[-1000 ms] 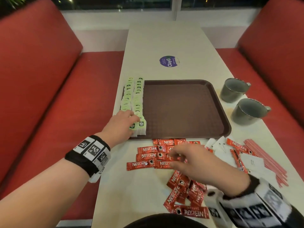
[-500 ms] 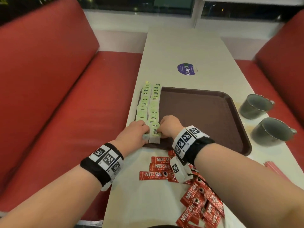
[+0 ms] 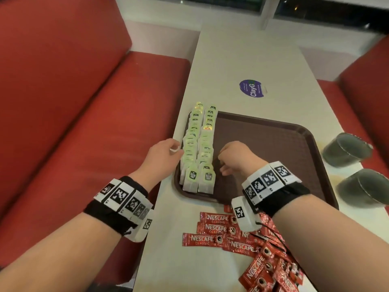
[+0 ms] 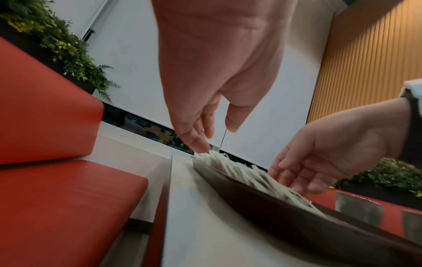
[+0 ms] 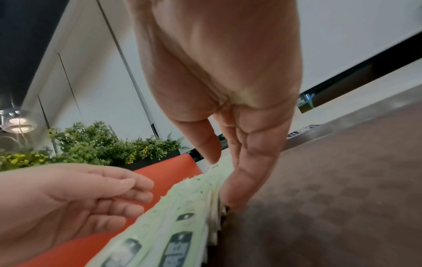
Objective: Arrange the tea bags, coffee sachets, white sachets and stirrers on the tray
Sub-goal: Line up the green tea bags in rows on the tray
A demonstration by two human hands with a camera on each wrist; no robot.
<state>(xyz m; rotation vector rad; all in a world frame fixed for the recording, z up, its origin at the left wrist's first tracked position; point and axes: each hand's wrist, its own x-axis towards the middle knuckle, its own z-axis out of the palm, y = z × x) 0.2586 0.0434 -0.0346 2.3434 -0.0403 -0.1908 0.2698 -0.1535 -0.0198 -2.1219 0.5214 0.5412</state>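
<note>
This is a café or diner booth. Two red padded benches (image 3: pixel 63 85) face each other across a long pale table (image 3: pixel 242 53) that runs up to a dark window (image 3: pixel 221 1). A round purple sticker reading "ClayG" (image 3: pixel 252 88) sits on the tabletop. A brown serving tray (image 3: pixel 273 148) of the cafeteria sort lies there, with two grey metal cups (image 3: pixel 345 150) beside it and red Nescafé Classic sachets (image 3: pixel 212 228) strewn near the edge. Planters of green foliage (image 5: pixel 95 144) top the seat backs, a pendant lamp (image 5: pixel 17 121) hangs overhead, and one wall has ribbed wooden panelling (image 4: pixel 370 54).
</note>
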